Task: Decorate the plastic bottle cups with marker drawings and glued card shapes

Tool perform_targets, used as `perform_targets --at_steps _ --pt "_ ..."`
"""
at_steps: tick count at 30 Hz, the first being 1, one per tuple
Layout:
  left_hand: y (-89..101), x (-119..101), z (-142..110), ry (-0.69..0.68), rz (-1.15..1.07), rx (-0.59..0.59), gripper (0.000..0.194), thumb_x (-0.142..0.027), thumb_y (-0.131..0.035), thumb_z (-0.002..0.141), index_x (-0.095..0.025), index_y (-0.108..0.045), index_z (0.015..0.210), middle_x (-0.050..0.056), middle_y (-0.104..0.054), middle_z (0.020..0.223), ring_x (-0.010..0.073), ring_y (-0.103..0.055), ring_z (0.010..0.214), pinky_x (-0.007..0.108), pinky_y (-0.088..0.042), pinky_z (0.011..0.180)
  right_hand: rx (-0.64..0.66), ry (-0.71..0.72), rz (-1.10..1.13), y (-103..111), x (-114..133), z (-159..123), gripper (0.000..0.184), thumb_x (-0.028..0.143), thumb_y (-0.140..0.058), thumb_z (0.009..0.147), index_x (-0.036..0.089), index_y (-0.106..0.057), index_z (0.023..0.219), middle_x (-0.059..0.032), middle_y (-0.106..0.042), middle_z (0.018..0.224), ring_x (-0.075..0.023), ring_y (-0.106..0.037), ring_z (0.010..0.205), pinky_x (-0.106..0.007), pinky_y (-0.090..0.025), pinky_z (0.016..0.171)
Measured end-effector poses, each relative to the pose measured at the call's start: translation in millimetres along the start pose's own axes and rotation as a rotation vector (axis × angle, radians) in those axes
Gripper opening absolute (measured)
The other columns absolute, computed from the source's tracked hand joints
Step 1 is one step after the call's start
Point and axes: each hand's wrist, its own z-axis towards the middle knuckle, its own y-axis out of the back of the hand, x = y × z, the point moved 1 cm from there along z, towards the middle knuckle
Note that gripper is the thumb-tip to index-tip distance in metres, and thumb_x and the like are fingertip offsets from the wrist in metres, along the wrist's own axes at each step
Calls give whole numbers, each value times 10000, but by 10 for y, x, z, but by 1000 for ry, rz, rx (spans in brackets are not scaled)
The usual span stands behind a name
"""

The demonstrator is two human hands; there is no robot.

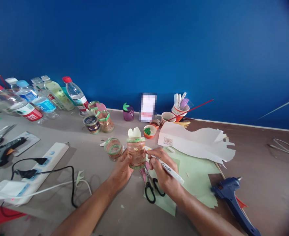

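Brown-painted glass jar (136, 154) with green rim, pale paper ears: centre, upright, gripped by the left hand's (122, 168) curled fingers. At its four o'clock, the right hand (165, 170) pinches a white acrylic marker (170, 170).

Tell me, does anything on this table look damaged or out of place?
The white paper at right: its right-hand edge is ragged, as if torn. The green sheet beside it has a jagged edge too. No spill shows.
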Motion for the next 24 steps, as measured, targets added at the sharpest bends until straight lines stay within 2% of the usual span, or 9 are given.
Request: perform_targets --at_steps 7,14,24 --pt "0 2 -1 3 -16 -3 451 -477 -755 771 -225 -720 1143 124 -732 1141 312 -661 1101 472 -502 974 7 23 -3 -2 7 12 235 168 -478 936 234 -692 1005 -10 -612 767 -142 -599 671 -278 -475 619" --pt "16 16 3 -7 -10 24 450 -475 -739 788 -231 -715 1165 127 -719 1181 314 -646 1135 468 -490 996 -13 -23 -29 11 -1 11 231 173 -481 928 223 -696 994 -18 -627 797 -151 -613 681 -294 -485 637" --pt "39 17 6 -16 9 32 474 -506 -720 793 -230 -696 1179 128 -699 1223 317 -615 1183 471 -467 1021 -29 -70 -36 23 12 38 218 225 -477 941 194 -692 962 -8 -592 717 -149 -599 669 -282 -484 624"
